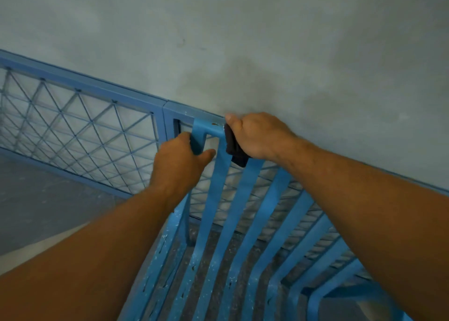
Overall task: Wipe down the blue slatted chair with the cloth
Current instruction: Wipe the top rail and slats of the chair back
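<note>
The blue slatted chair (218, 223) fills the lower middle of the head view, its long slats running from the top rail down toward me, speckled with white flecks. My left hand (179, 160) grips the chair's top left corner, fingers curled round the outer slat. My right hand (257, 136) holds a dark cloth (234, 147) against the top rail, thumb up on the rail's edge. Most of the cloth is hidden under that hand.
A blue metal railing with diamond wire mesh (80, 123) runs right behind the chair, from the left edge across to the right. Beyond it is a grey concrete surface (267, 41). A grey floor (36, 199) shows at the lower left.
</note>
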Tool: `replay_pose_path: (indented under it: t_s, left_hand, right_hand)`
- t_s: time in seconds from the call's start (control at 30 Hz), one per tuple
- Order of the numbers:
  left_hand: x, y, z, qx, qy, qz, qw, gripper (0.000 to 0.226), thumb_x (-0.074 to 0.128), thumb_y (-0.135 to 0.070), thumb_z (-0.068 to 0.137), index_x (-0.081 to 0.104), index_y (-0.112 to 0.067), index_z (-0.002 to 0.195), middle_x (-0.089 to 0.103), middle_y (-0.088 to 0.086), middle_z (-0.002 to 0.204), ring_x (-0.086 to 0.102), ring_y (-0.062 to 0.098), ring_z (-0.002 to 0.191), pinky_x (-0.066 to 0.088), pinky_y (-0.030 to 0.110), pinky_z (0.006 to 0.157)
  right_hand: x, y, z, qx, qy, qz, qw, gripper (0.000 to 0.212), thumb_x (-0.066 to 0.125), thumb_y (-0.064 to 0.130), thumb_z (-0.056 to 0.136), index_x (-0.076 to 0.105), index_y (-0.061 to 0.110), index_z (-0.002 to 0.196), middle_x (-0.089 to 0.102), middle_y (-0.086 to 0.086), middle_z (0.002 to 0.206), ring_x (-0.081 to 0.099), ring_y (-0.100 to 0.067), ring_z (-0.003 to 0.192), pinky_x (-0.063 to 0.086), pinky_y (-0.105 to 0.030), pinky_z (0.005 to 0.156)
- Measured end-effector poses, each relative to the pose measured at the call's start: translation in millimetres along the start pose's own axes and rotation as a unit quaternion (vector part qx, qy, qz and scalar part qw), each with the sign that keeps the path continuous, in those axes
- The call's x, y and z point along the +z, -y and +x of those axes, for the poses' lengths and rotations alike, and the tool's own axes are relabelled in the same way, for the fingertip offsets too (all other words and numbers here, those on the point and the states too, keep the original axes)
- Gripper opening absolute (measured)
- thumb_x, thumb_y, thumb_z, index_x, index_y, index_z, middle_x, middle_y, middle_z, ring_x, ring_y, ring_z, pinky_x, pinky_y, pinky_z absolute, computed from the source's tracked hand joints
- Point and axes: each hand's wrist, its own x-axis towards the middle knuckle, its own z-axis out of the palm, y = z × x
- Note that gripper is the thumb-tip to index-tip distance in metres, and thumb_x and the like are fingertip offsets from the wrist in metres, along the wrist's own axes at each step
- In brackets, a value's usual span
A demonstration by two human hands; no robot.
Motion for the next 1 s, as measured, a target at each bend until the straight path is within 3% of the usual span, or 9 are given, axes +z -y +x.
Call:
replay_pose_path:
  t_s: [0.1, 0.17, 0.33, 0.43, 0.5, 0.63, 0.7, 0.83, 1.0]
  left_hand:
    - [7.1, -2.7, 3.7, 0.001, -0.02, -0.007, 1.0, 0.025, 0.064, -0.036, 0.089, 0.06, -0.012, 0.094, 0.06, 0.004, 0.081, 0.059, 0.024, 0.075, 0.038, 0.028, 0.054]
    - [7.1, -1.6, 2.1, 0.013, -0.031, -0.01, 0.999, 0.022, 0.063, -0.034, 0.09, 0.058, -0.013, 0.089, 0.057, 0.001, 0.075, 0.054, 0.019, 0.067, 0.031, 0.027, 0.048]
    - [10.1, 5.6, 0.8, 0.027, -0.036, 0.0, 0.999, 0.025, 0.062, -0.039, 0.092, 0.057, -0.015, 0.088, 0.053, -0.002, 0.071, 0.052, 0.019, 0.067, 0.038, 0.028, 0.057]
    - [10.3, 6.7, 3.8, 0.028, -0.04, 0.005, 0.999, 0.026, 0.061, -0.038, 0.092, 0.061, -0.013, 0.093, 0.057, 0.001, 0.074, 0.056, 0.022, 0.07, 0.041, 0.03, 0.06]
    - [10.0, 5.9, 3.3, 0.031, -0.041, -0.001, 0.999, 0.025, 0.061, -0.037, 0.092, 0.062, -0.012, 0.095, 0.062, 0.003, 0.079, 0.06, 0.025, 0.074, 0.048, 0.033, 0.062]
    - [10.0, 4.7, 2.6, 0.026, -0.04, -0.029, 0.998, 0.018, 0.06, -0.031, 0.091, 0.062, -0.013, 0.089, 0.062, 0.002, 0.073, 0.059, 0.023, 0.065, 0.047, 0.032, 0.055]
    - [10.0, 5.0, 2.1, 0.027, -0.038, -0.038, 0.998, 0.018, 0.059, -0.029, 0.092, 0.061, -0.013, 0.083, 0.058, -0.001, 0.067, 0.056, 0.021, 0.06, 0.038, 0.029, 0.05]
    - [8.9, 6.5, 1.9, 0.031, -0.026, -0.038, 0.998, 0.02, 0.058, -0.029, 0.092, 0.056, -0.015, 0.078, 0.055, -0.003, 0.066, 0.056, 0.02, 0.061, 0.038, 0.029, 0.052]
    - [7.9, 7.1, 3.6, 0.044, -0.03, 0.014, 0.998, 0.027, 0.059, -0.04, 0.094, 0.06, -0.014, 0.094, 0.055, -0.002, 0.075, 0.054, 0.018, 0.07, 0.044, 0.031, 0.06]
  right_hand:
    - [9.4, 19.5, 2.0, -0.038, -0.068, 0.003, 0.997, 0.046, 0.021, 0.052, 0.104, 0.054, 0.02, 0.104, 0.054, -0.001, 0.088, 0.05, -0.023, 0.075, 0.039, -0.034, 0.066]
    - [13.9, 17.9, 0.2, -0.079, -0.081, 0.023, 0.993, 0.042, 0.029, 0.051, 0.103, 0.053, 0.019, 0.117, 0.057, 0.001, 0.097, 0.052, -0.021, 0.08, 0.04, -0.034, 0.068]
    - [7.9, -15.0, -20.7, -0.15, 0.006, 0.079, 0.985, 0.05, 0.045, 0.035, 0.102, 0.032, 0.026, 0.15, 0.053, 0.0, 0.135, 0.053, -0.022, 0.115, 0.045, -0.038, 0.094]
    - [4.9, -13.4, -18.7, -0.114, 0.005, 0.056, 0.992, 0.037, 0.041, 0.045, 0.101, 0.046, 0.027, 0.133, 0.058, 0.006, 0.111, 0.058, -0.021, 0.099, 0.047, -0.036, 0.082]
    - [2.9, 0.5, -5.1, -0.075, 0.009, 0.022, 0.997, 0.039, 0.036, 0.054, 0.1, 0.051, 0.024, 0.121, 0.057, 0.004, 0.098, 0.056, -0.021, 0.085, 0.042, -0.034, 0.071]
    - [8.6, 29.5, 16.0, -0.076, -0.023, -0.022, 0.997, 0.047, 0.032, 0.058, 0.1, 0.049, 0.022, 0.126, 0.06, -0.003, 0.101, 0.052, -0.021, 0.081, 0.039, -0.033, 0.067]
    - [12.3, 34.7, 17.4, -0.114, -0.049, -0.018, 0.992, 0.046, 0.034, 0.052, 0.102, 0.044, 0.022, 0.135, 0.061, -0.005, 0.115, 0.057, -0.025, 0.091, 0.041, -0.034, 0.07]
    - [12.7, 26.7, 11.9, -0.17, -0.024, 0.031, 0.985, 0.054, 0.041, 0.04, 0.103, 0.026, 0.026, 0.153, 0.052, -0.005, 0.134, 0.055, -0.026, 0.11, 0.045, -0.034, 0.085]
    - [6.8, -14.5, -18.7, -0.139, -0.042, 0.083, 0.986, 0.039, 0.045, 0.043, 0.101, 0.046, 0.033, 0.138, 0.063, 0.004, 0.122, 0.059, -0.02, 0.103, 0.049, -0.037, 0.086]
